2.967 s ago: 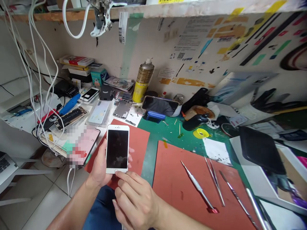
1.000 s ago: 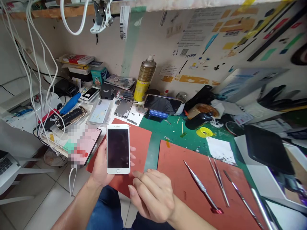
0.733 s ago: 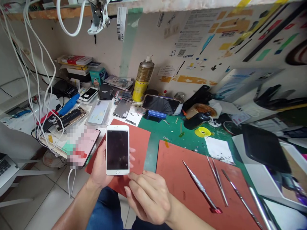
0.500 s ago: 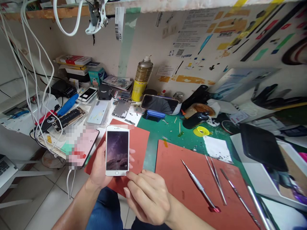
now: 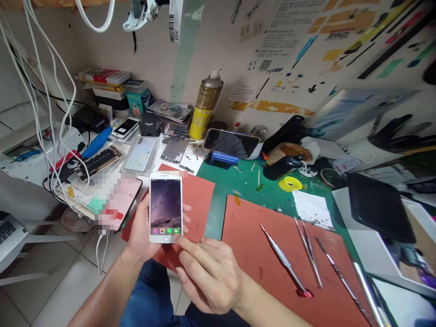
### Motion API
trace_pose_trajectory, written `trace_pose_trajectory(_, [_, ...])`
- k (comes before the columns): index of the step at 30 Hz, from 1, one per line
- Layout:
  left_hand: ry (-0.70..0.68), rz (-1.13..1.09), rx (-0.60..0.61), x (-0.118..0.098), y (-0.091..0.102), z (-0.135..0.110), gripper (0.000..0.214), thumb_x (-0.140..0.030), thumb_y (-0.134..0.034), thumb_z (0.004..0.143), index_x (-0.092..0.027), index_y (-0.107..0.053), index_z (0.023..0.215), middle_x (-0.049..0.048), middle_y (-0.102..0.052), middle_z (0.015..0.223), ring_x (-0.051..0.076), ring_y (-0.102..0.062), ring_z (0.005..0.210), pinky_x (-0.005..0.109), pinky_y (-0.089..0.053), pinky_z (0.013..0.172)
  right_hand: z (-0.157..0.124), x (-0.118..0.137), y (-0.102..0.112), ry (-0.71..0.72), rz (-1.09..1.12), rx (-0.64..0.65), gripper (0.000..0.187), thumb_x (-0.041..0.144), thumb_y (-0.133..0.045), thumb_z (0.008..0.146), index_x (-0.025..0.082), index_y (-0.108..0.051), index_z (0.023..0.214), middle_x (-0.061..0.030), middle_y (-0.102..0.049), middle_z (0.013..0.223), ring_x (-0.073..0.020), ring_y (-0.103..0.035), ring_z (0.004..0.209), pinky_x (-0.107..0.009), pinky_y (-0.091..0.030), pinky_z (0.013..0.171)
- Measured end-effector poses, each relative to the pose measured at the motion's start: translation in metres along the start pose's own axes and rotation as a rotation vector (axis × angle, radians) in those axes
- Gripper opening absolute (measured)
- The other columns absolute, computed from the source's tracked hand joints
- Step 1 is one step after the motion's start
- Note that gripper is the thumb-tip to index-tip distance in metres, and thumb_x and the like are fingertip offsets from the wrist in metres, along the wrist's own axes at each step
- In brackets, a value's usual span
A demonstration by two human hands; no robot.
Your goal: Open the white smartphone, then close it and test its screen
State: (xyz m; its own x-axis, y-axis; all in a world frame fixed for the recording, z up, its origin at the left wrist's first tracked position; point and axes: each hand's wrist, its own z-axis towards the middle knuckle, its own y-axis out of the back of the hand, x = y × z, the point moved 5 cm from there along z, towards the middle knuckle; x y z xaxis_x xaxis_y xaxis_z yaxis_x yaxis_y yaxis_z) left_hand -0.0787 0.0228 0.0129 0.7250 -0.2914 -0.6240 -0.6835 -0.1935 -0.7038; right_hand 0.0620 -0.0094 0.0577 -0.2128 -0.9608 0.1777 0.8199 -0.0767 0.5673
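A white smartphone (image 5: 165,204) rests upright in my left hand (image 5: 139,236), its lit screen facing me. My left thumb lies along the phone's left edge, and the other fingertips show past its right edge. The screen displays a night-sky wallpaper with a row of app icons along the bottom. My right hand (image 5: 211,272) holds nothing; its index finger reaches forward to the phone's lower right corner, while the other fingers are loosely bent. Beneath the phone lies a red-brown mat (image 5: 199,195).
On the right mat (image 5: 252,254) lie a pen-like metal tool (image 5: 284,259), tweezers (image 5: 309,254) and a thin metal pick (image 5: 340,272). A pink-screened phone (image 5: 124,204) with a cable sits to the left. Behind stand a spray can (image 5: 206,104) and a propped phone (image 5: 231,143).
The phone's screen has gone from a plain wallpaper to one with bottom icons. My right index finger has shifted slightly up and left at the phone's lower corner. The view has tilted slightly.
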Motion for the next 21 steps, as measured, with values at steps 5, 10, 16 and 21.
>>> trace_pose_trajectory(5, [-0.013,0.0,-0.014,0.0,-0.001,0.001,0.062,-0.054,-0.034,0.101,-0.006,-0.07,0.116,0.0233,-0.073,0.114,0.031,-0.074,0.085,0.042,-0.06,0.071,-0.001,0.001,-0.002,-0.003,-0.022,0.031,0.015,0.016,-0.052,0.088,0.011,-0.066,0.087,-0.0151,-0.075,0.093,-0.0176,-0.062,0.064,-0.031,-0.039,0.05])
trace_pose_trajectory(10, [-0.03,0.04,0.026,0.001,-0.002,0.002,0.063,-0.054,-0.034,0.101,-0.005,-0.07,0.116,0.0231,-0.073,0.115,0.03,-0.074,0.087,0.04,-0.06,0.074,0.001,0.004,-0.008,0.02,0.021,0.151,0.019,0.022,-0.052,0.091,0.011,-0.067,0.09,-0.0192,-0.075,0.11,-0.0146,-0.056,0.055,-0.032,-0.04,0.047])
trace_pose_trajectory(16, [-0.012,0.001,0.069,0.003,-0.002,0.002,0.062,-0.054,-0.036,0.101,-0.005,-0.069,0.12,0.0223,-0.075,0.111,0.03,-0.074,0.087,0.038,-0.059,0.074,-0.002,-0.001,0.003,-0.051,-0.062,-0.028,0.014,0.012,-0.054,0.086,0.008,-0.067,0.089,-0.0225,-0.076,0.098,-0.02,-0.066,0.063,-0.032,-0.039,0.048])
trace_pose_trajectory(21, [-0.016,0.02,0.043,0.0,-0.004,0.001,0.061,-0.054,-0.037,0.1,-0.006,-0.07,0.117,0.0231,-0.074,0.112,0.031,-0.074,0.085,0.039,-0.059,0.07,-0.002,-0.002,0.003,-0.047,-0.057,-0.033,0.015,0.012,-0.052,0.087,0.008,-0.067,0.089,-0.0231,-0.076,0.1,-0.0198,-0.065,0.06,-0.033,-0.038,0.047])
